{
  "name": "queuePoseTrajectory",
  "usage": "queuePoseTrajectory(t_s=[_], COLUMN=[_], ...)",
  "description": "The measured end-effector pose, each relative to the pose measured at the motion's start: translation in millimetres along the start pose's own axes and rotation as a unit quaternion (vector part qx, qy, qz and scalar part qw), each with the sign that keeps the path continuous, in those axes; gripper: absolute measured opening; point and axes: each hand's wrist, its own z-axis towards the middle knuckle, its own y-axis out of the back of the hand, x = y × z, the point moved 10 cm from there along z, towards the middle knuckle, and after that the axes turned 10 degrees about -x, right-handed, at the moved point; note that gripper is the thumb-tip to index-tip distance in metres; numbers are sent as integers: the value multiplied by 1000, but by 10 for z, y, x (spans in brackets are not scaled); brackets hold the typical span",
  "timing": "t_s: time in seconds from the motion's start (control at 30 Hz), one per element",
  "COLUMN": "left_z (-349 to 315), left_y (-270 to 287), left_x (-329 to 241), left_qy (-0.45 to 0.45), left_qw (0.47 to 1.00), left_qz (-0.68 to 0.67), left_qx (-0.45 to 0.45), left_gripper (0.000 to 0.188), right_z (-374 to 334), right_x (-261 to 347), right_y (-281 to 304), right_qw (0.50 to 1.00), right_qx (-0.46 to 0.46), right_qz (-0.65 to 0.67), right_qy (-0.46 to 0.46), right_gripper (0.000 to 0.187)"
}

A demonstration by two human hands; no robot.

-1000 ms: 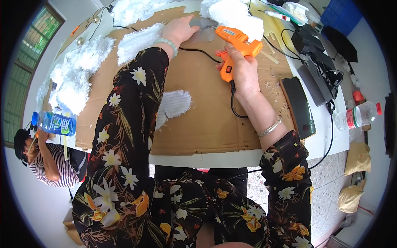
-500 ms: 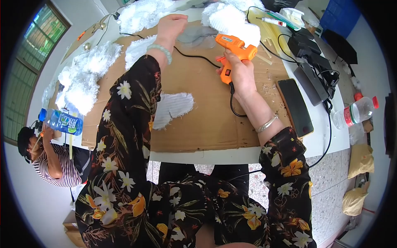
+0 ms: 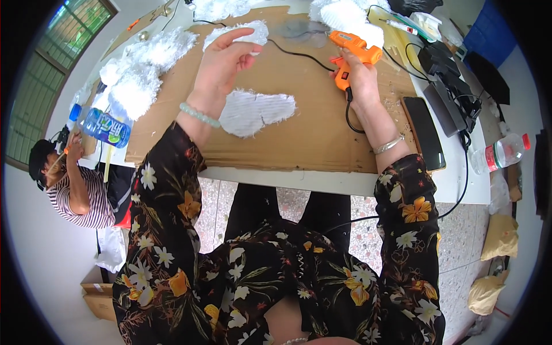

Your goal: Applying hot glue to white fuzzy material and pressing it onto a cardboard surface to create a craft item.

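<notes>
My right hand (image 3: 361,80) grips an orange hot glue gun (image 3: 352,47) by its handle, above the right part of a brown cardboard sheet (image 3: 322,138). The gun's nozzle points left, and a black cord hangs from the handle. My left hand (image 3: 221,63) hovers over the left part of the cardboard with index finger and thumb apart, nothing visible between them. Behind these fingers lies a white fluffy piece (image 3: 253,34). Closer to me, a flat white fabric cutout (image 3: 259,112) with frayed edges rests on the cardboard.
White fluffy material (image 3: 135,72) is heaped at the left, near a plastic bottle (image 3: 103,126). More white fluff (image 3: 345,17) lies behind the gun. A smartphone (image 3: 424,132), black power adapters (image 3: 445,103) and cords occupy the right. Another person (image 3: 75,184) sits at the far left.
My left hand has drawn back toward me and its fingers have spread. The glue gun in my right hand appears farther right and up. The view has shifted, uncovering the whole fabric cutout.
</notes>
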Motion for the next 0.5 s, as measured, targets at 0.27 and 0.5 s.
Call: queuePoseTrajectory(t_s=[0.27,0.5], left_z=[-711,-1071], left_y=[687,954], left_x=[29,-265], left_qy=[-10,-146], left_qw=[994,978], left_qz=[-38,122], left_qx=[-107,-89], left_gripper=[42,35], right_z=[-23,-97], right_x=[-29,-65], right_y=[-52,-72], right_qw=[1000,1000], right_qx=[12,16], right_qz=[-11,-15], right_qy=[-2,-9], right_gripper=[27,25])
